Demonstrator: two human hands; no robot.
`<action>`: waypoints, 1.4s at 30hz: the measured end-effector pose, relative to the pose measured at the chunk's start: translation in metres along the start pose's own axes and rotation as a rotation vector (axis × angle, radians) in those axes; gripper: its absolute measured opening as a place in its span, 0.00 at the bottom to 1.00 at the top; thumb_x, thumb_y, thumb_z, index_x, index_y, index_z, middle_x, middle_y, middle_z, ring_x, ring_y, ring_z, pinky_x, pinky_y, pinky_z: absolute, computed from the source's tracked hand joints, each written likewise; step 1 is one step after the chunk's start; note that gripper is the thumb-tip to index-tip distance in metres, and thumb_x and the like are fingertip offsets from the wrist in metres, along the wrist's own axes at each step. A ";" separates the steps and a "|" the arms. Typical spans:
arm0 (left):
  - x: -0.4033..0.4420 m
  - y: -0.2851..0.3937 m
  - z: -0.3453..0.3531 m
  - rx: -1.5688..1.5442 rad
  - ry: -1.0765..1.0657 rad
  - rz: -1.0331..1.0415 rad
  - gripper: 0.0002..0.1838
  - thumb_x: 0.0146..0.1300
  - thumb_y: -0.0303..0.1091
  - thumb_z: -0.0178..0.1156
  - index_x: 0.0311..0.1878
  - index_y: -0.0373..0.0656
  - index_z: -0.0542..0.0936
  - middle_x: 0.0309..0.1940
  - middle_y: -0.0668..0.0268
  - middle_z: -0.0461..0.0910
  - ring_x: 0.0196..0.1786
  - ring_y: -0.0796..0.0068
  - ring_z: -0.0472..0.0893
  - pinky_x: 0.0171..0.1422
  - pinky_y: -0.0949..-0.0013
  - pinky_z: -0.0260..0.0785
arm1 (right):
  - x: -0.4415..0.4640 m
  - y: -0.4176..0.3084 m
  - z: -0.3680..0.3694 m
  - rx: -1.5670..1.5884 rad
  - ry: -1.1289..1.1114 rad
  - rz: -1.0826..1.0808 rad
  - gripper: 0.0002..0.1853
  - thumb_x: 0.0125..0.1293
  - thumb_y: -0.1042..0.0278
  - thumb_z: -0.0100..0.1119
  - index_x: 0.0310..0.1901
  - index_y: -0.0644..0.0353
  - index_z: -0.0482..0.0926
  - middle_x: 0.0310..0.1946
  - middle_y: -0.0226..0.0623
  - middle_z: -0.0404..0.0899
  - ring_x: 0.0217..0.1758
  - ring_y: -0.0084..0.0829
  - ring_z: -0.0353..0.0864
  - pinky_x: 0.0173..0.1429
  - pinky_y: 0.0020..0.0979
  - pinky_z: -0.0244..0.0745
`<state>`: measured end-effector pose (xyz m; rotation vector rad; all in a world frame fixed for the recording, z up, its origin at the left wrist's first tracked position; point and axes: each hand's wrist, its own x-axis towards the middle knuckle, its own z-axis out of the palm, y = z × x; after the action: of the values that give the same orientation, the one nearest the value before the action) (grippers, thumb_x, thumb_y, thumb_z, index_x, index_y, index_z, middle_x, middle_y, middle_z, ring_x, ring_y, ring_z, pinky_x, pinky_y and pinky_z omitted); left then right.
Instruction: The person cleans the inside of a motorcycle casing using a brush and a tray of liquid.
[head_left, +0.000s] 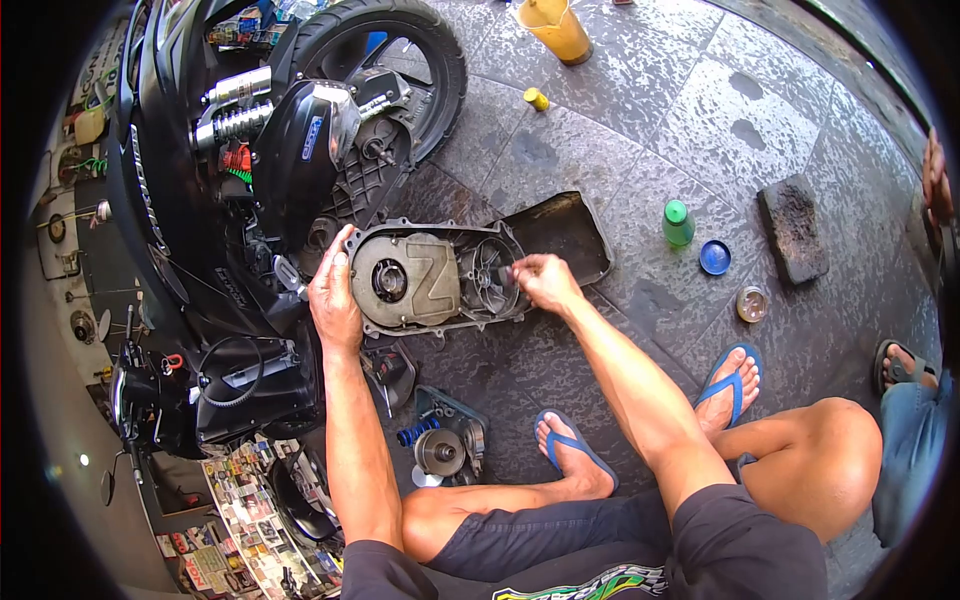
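Note:
A grey metal scooter transmission cover (430, 285), with a raised Z-shaped rib and a round bearing seat, is held inner side up before me. My left hand (335, 295) grips its left end, thumb along the rim. At the other end, my right hand (546, 283) has its fingers pinched over the spoked round opening. Something small and dark shows at those fingertips, too small to name. Just beyond the cover, a black rectangular tray (575, 235) rests on the floor. The scooter (300, 130) stands at the left with its transmission side exposed.
A green bottle (678, 225), blue lid (715, 257), small round container (751, 304) and dark block (795, 230) lie right. An orange jug (557, 30) and yellow container (536, 98) stand farther off. Clutch parts (440, 452) sit near my leg. Another person's hand (937, 180) shows far right.

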<state>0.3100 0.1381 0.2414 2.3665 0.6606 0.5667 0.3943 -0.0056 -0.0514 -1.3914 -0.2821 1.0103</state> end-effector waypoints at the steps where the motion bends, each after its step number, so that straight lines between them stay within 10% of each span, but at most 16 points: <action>1: 0.001 0.000 0.000 0.032 -0.010 0.007 0.22 0.78 0.37 0.48 0.64 0.32 0.79 0.59 0.56 0.83 0.62 0.68 0.79 0.70 0.67 0.65 | -0.002 0.003 0.004 -0.029 0.025 0.012 0.16 0.66 0.61 0.61 0.49 0.62 0.87 0.40 0.49 0.89 0.46 0.42 0.89 0.53 0.37 0.80; 3: -0.001 0.007 0.002 0.059 -0.016 -0.002 0.22 0.78 0.37 0.48 0.64 0.33 0.79 0.59 0.55 0.83 0.62 0.68 0.79 0.70 0.67 0.65 | -0.010 0.007 0.008 -0.054 0.139 -0.063 0.17 0.67 0.63 0.60 0.51 0.65 0.86 0.44 0.49 0.88 0.48 0.41 0.89 0.56 0.38 0.80; 7: 0.002 0.010 0.006 0.070 -0.023 0.034 0.21 0.78 0.38 0.49 0.64 0.33 0.79 0.59 0.55 0.83 0.62 0.68 0.79 0.70 0.68 0.65 | -0.013 0.016 0.011 0.409 -0.027 0.116 0.16 0.70 0.64 0.62 0.54 0.65 0.83 0.29 0.31 0.82 0.23 0.19 0.77 0.26 0.24 0.76; 15: 0.004 0.020 0.014 0.048 -0.044 0.049 0.21 0.78 0.38 0.50 0.63 0.33 0.80 0.58 0.56 0.83 0.62 0.69 0.80 0.69 0.67 0.66 | -0.005 0.024 0.016 0.343 0.043 0.099 0.14 0.70 0.67 0.62 0.52 0.66 0.83 0.33 0.37 0.87 0.30 0.24 0.85 0.34 0.30 0.81; 21: -0.001 0.013 0.011 0.056 -0.045 0.056 0.20 0.78 0.36 0.50 0.63 0.33 0.80 0.59 0.56 0.83 0.63 0.68 0.79 0.70 0.67 0.65 | -0.028 -0.012 -0.001 -0.274 0.263 -0.123 0.15 0.67 0.62 0.56 0.50 0.55 0.87 0.40 0.54 0.86 0.46 0.55 0.87 0.54 0.47 0.81; 28: -0.001 0.010 0.005 0.054 -0.046 0.013 0.21 0.78 0.36 0.49 0.64 0.33 0.79 0.60 0.55 0.82 0.63 0.68 0.79 0.71 0.68 0.65 | -0.037 -0.022 -0.024 -0.627 0.212 -0.060 0.15 0.68 0.62 0.56 0.50 0.55 0.87 0.41 0.52 0.87 0.47 0.52 0.87 0.53 0.46 0.81; 38: 0.001 0.012 0.006 0.073 -0.029 0.037 0.22 0.78 0.37 0.49 0.64 0.32 0.78 0.60 0.55 0.82 0.63 0.68 0.78 0.71 0.67 0.64 | -0.009 0.007 0.008 0.167 -0.048 -0.075 0.15 0.67 0.65 0.62 0.53 0.57 0.86 0.39 0.43 0.89 0.41 0.36 0.89 0.50 0.35 0.79; 42: 0.002 0.002 0.002 0.031 -0.028 0.021 0.22 0.78 0.38 0.49 0.64 0.33 0.79 0.60 0.55 0.82 0.63 0.68 0.79 0.70 0.67 0.65 | -0.015 0.005 0.007 0.079 0.185 -0.104 0.16 0.66 0.64 0.63 0.53 0.56 0.87 0.37 0.39 0.89 0.39 0.26 0.86 0.48 0.31 0.78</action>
<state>0.3131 0.1367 0.2420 2.4082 0.6362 0.5351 0.3788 -0.0122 -0.0486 -1.3733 -0.1737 0.7932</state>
